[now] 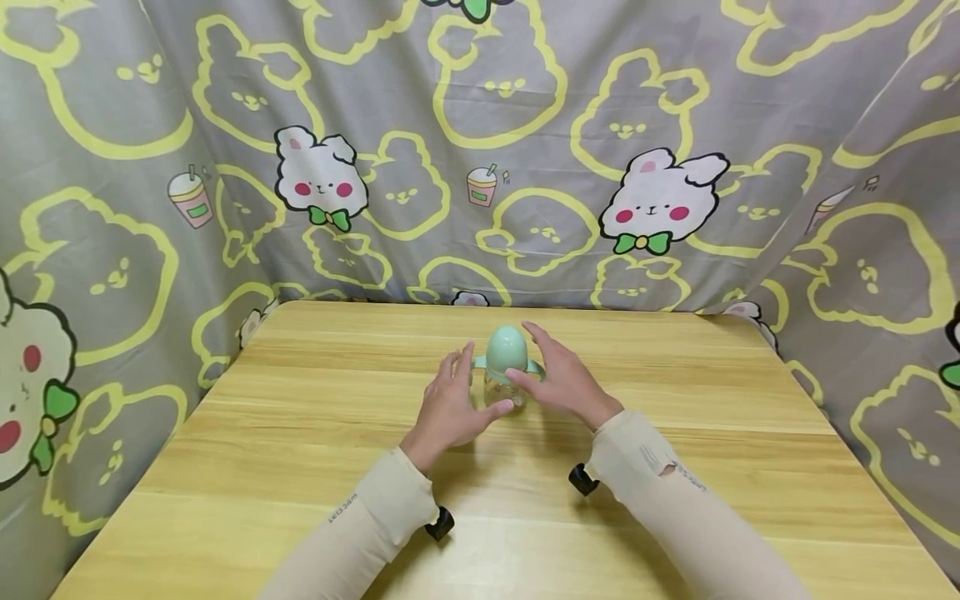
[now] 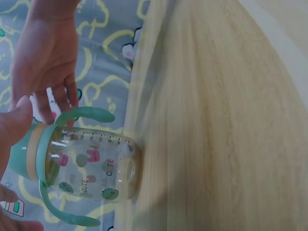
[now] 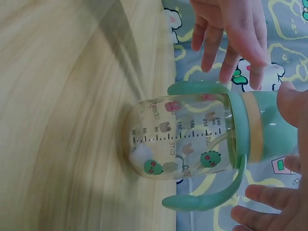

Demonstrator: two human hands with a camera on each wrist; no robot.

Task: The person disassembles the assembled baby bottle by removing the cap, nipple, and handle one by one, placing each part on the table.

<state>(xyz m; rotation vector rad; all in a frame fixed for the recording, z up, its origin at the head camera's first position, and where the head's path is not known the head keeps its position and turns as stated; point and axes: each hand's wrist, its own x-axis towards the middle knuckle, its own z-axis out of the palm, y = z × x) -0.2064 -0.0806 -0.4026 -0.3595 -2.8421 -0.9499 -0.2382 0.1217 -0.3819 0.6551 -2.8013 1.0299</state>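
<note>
a handled baby bottle (image 1: 506, 360) stood upright on the wooden table (image 1: 300, 400), between the person's two hands, its long axis vertical and crossing the forward reach of both. from the left hand (image 1: 450, 408) it lay to the right and a little ahead; from the right hand (image 1: 562, 379) it lay to the left. the right hand looked the nearer, its thumb overlapping the lower edge of the green cap (image 1: 507, 343) in the head view, though whether skin met plastic could not be told. the left thumb crossed in front of the bottle's base in that same view, and contact there was equally unclear. both hands were released, fingers spread and loosely bent, with nothing in their grasp. the domed cap pointed straight up, and the clear body (image 3: 183, 134), printed with a measuring scale, ran down beneath it to the tabletop. the two green handles (image 3: 207, 200) branched out sideways from the collar, one toward each hand, their free ends bending down toward the base
</note>
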